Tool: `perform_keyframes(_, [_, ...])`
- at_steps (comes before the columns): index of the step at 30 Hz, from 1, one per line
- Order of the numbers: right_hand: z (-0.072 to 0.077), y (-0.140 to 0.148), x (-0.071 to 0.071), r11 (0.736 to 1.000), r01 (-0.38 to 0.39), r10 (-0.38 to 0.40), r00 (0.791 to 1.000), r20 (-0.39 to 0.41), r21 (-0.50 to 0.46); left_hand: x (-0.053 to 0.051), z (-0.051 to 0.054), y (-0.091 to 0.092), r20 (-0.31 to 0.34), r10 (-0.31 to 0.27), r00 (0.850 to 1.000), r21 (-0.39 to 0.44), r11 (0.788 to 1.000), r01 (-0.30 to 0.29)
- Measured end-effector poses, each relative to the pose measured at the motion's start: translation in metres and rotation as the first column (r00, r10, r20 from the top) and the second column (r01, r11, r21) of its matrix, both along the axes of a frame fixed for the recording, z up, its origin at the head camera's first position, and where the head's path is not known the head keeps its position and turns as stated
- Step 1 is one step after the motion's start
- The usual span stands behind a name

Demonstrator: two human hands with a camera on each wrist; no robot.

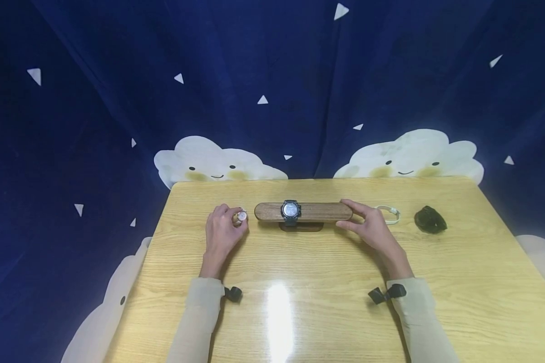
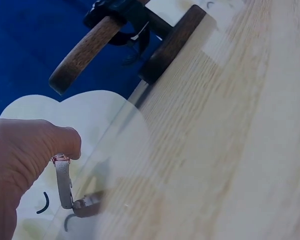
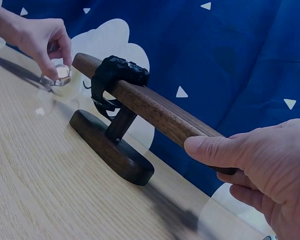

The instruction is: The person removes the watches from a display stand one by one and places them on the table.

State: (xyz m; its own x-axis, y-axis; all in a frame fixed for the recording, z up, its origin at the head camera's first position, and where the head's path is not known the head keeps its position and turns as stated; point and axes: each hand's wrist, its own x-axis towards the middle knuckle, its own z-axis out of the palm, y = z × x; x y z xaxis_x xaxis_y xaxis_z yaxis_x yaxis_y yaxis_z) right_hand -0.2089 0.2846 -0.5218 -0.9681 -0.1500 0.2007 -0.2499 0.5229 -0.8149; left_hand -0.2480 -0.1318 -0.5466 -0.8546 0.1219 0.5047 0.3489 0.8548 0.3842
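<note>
At the left of the head view, my left hand (image 1: 220, 228) pinches a small wristwatch (image 1: 241, 216) with a pale face. Its light strap (image 2: 63, 184) hangs below the thumb in the left wrist view. A dark brown wooden watch stand (image 1: 324, 212) is to the right of that hand, its crossbar raised over an oval base (image 3: 110, 147). Buckled around the bar is a black sports watch (image 1: 291, 209). My right hand (image 1: 373, 228) grips the bar's right end, thumb (image 3: 210, 150) on the near side and fingers beneath. The left-hand watch is apart from the stand.
A white looped band (image 1: 394, 210) lies just right of my right hand. Further right sits a dark, crumpled-looking object (image 1: 430, 220) whose kind I cannot tell. The wooden table (image 1: 327, 302) ends at a dark blue curtain (image 1: 236, 60) with clouds and triangles.
</note>
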Motion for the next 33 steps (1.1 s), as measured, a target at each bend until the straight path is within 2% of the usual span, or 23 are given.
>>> perform_keyframes(18, [0.0013, -0.0017, 0.0007, 1.000, -0.022, 0.023, 0.998, -0.055, 0.007, -0.0003, -0.0023, 0.0001, -0.043, -0.022, 0.999, -0.066, 0.998, 0.019])
perform_keyframes(33, [0.0011, -0.0015, 0.0012, 1.000, -0.019, 0.019, 0.999, -0.040, 0.006, 0.0003, -0.0073, 0.0011, -0.038, -0.016, 0.999, -0.093, 0.996, 0.012])
